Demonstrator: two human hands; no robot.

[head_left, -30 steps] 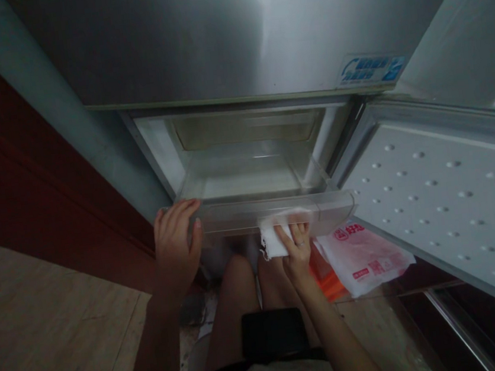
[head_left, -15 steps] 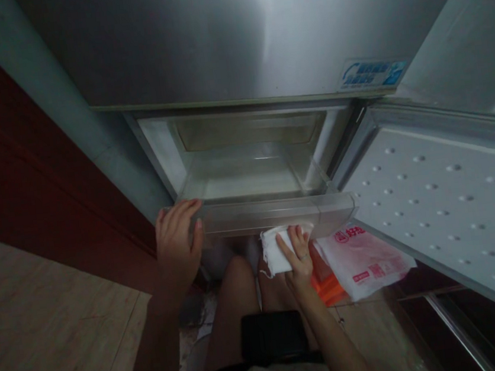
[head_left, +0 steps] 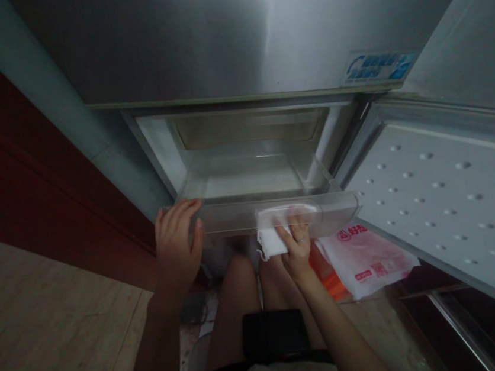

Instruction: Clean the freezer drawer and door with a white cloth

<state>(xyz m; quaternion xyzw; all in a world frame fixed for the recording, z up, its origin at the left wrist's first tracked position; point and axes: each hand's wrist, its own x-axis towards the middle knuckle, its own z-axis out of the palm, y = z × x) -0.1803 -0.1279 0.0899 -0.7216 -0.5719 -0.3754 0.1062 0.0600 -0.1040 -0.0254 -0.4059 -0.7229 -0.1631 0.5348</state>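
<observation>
A clear plastic drawer point(head_left: 228, 218) is pulled out of the lower compartment of a grey fridge point(head_left: 169, 45). My left hand point(head_left: 178, 238) rests on the drawer's front left corner, its thumb apart from the fingers. Under the drawer's front panel, right of its middle, my right hand point(head_left: 297, 242) holds a folded white cloth point(head_left: 274, 242). The upper part of the cloth and my right fingertips show through the clear plastic. Inside, the drawer's pale bottom is visible.
The open fridge door point(head_left: 444, 187) reaches out on the right. Below it lie a white and red plastic bag point(head_left: 367, 261) and something orange point(head_left: 334, 286). A dark red door frame point(head_left: 51, 190) stands at the left. A black object point(head_left: 274, 334) is at my lap.
My right hand has moved up with the cloth, from below the drawer's front panel to partly behind it. My left hand stays at the corner. The view has shifted slightly.
</observation>
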